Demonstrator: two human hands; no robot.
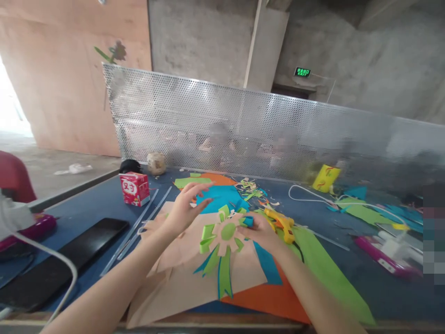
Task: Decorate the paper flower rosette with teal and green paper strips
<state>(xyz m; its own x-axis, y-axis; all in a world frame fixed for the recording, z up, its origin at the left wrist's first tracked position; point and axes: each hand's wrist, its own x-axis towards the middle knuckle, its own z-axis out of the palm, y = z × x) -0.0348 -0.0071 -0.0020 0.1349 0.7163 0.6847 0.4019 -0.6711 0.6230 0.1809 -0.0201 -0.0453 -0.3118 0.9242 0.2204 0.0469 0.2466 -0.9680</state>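
Note:
My right hand (261, 231) pinches the right edge of a paper flower (224, 234) with a pink centre, a green disc, green loop petals and green and blue stem strips. The flower is held just above a beige paper sheet (181, 273). My left hand (187, 206) hovers to the flower's upper left with its fingers spread and nothing in it. A yellow glue gun (282, 224) lies right behind my right hand.
Orange (274, 297), green (320, 269) and blue paper sheets lie on the blue table. A red carton (135, 188), glue sticks (139, 227) and a black phone (62, 260) sit at left. A perforated metal screen (278, 134) stands behind, with people beyond it. Scraps, a white cable and a pink tool (382, 257) lie at right.

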